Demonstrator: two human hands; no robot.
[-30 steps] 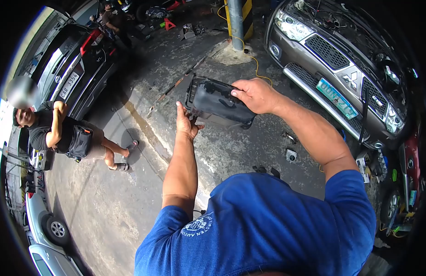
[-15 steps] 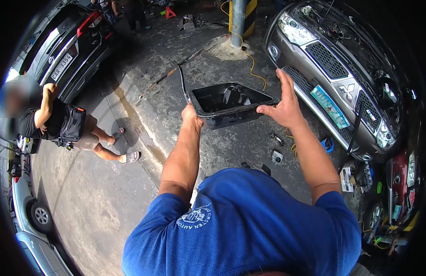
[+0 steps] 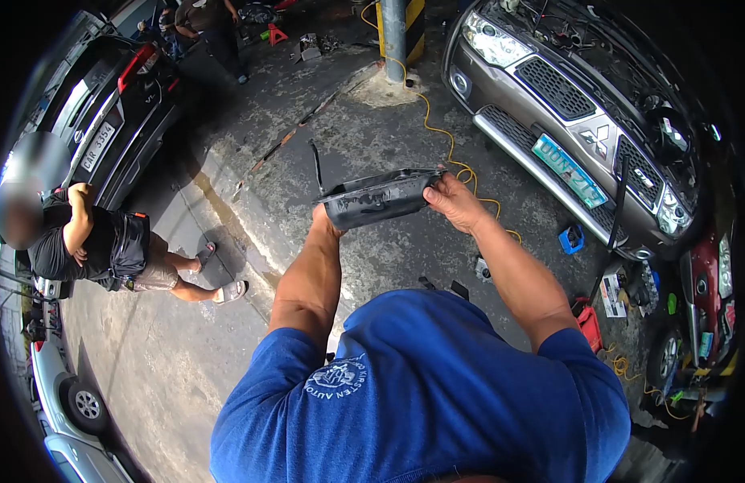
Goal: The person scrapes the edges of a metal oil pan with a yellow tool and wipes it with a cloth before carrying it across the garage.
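Note:
Held out in front of me is a black oil pan with a flanged rim, tilted so that its wet-looking outer wall faces me. My left hand is closed on its left end, with the fingers mostly hidden behind it. Above that hand, a thin dark tube sticks up beside the pan's left corner. At the right end, my right hand grips the pan, thumb on the near wall and fingers behind the rim.
A grey car with its engine bay exposed stands at right. A person stands at left by a black car. A yellow cord runs from the pillar. A blue container and a red object lie at right.
The pan has tipped, so its inside no longer shows and its outer wall faces me. My right hand, spread against the pan's corner before, has closed on it. The person at left has lowered an arm.

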